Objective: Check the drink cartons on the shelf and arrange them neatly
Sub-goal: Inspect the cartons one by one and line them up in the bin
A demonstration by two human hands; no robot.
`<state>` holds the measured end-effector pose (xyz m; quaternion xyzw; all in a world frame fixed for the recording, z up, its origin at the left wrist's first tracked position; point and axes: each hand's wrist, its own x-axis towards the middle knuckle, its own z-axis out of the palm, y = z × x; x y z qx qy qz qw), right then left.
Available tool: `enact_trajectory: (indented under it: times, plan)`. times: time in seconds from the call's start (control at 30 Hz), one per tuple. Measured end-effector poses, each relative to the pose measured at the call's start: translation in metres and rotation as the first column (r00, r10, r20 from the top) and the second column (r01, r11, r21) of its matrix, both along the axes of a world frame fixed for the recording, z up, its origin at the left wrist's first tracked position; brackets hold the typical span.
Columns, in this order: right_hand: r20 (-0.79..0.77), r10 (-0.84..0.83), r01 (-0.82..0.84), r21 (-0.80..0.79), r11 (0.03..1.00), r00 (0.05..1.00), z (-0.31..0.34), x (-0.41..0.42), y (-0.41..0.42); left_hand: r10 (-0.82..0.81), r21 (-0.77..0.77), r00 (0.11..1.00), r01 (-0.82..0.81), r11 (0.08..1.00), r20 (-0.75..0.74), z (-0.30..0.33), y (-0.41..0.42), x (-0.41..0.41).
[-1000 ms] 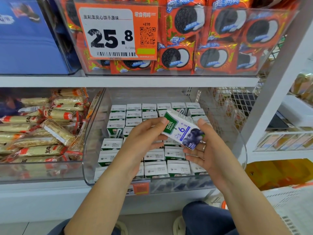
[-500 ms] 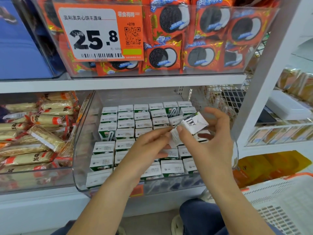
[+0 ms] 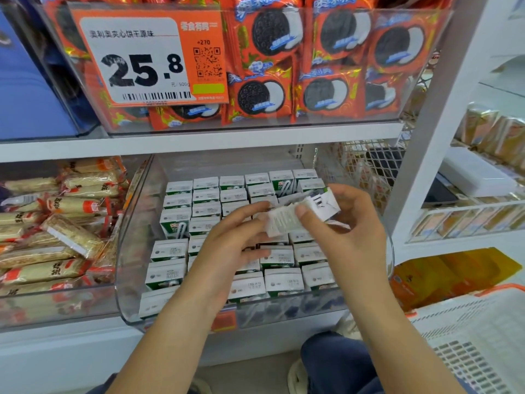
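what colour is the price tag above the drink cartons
Orange with a white panel and black digits: the price tag, clearest in the head view.

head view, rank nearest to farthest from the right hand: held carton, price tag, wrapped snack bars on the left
1. held carton: pinched in the right hand.
2. price tag: up and left, on the upper bin.
3. wrapped snack bars: far left, neighbouring bin.
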<state>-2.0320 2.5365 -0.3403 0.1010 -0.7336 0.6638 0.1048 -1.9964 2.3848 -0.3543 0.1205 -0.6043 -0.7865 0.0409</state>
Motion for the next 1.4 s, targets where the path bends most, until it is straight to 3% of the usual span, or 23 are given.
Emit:
enact_trajectory:
  times: [0.07,0.13,0.23,0.3,0.43,0.53,0.7,0.87,1.0,1.13,1.4]
  plan:
    - [0.180,0.089,-0.048,-0.220,0.974,0.980,0.003,-0.007,0.007,0.010,0.101,1.000,-0.010,0.995,-0.004,0.003,-0.005,0.000]
    - [0.284,0.172,-0.072,-0.332,0.941,0.943,0.003,-0.010,0.011,-0.012,0.126,1.000,0.011,0.992,0.006,0.005,-0.007,0.001]
    - [0.267,0.211,-0.101,-0.375,0.922,0.940,0.001,-0.009,0.012,-0.094,-0.007,0.991,0.095,0.995,0.100,0.007,-0.004,0.001]
    - [0.226,0.260,-0.166,-0.363,0.917,0.939,0.001,-0.008,0.012,-0.146,0.002,0.981,0.147,0.989,0.130,0.008,-0.003,0.000]
    - [0.144,0.451,-0.410,-0.247,0.878,0.881,-0.001,-0.006,0.008,-0.028,0.111,0.996,0.019,0.994,0.080,0.011,-0.005,0.001]
    - [0.125,0.484,-0.455,-0.202,0.867,0.866,-0.003,-0.006,0.006,0.037,0.070,0.999,-0.036,0.997,-0.011,0.009,-0.007,0.004]
    - [0.159,0.422,-0.407,-0.123,0.905,0.892,-0.005,-0.010,0.007,0.032,-0.211,0.967,-0.087,0.974,-0.253,0.010,-0.006,0.009]
    - [0.026,0.279,-0.276,0.268,0.923,0.960,-0.009,-0.009,0.006,-0.071,-0.555,0.913,-0.180,0.812,-0.401,0.007,0.002,0.011]
    - [-0.170,0.145,-0.061,0.420,0.905,0.975,-0.010,-0.009,0.009,-0.163,-0.709,0.855,-0.284,0.646,-0.492,0.003,0.003,0.013]
    - [-0.277,0.087,0.064,0.493,0.868,0.957,-0.013,-0.011,0.012,-0.134,-0.755,0.880,-0.301,0.583,-0.455,0.002,0.003,0.014]
    - [-0.191,0.120,0.019,0.599,0.800,0.974,-0.016,-0.012,0.020,-0.078,-0.759,0.877,-0.362,0.541,-0.473,0.006,0.002,0.009]
